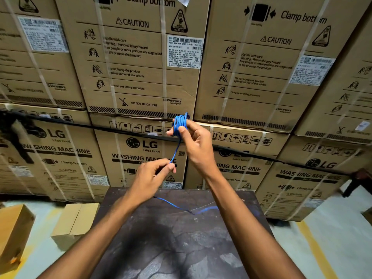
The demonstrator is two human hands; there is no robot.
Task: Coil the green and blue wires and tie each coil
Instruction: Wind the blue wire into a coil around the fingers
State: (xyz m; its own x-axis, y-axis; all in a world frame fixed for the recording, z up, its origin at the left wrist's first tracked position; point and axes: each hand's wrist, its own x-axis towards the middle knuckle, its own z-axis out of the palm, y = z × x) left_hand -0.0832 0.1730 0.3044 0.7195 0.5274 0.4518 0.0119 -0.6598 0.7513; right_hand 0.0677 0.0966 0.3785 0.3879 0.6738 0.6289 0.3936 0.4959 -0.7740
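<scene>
the right hand [196, 144] pinches the blue wire [179, 122] coil raised beyond the table's [181, 248] far edge; the left hand [150, 179] pinches its loose tail. coiling seems underway; next likely another wrap, keeping tension.

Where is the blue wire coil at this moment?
In the head view, the blue wire coil sits centre frame, held up by the right hand, above the left hand.
</scene>
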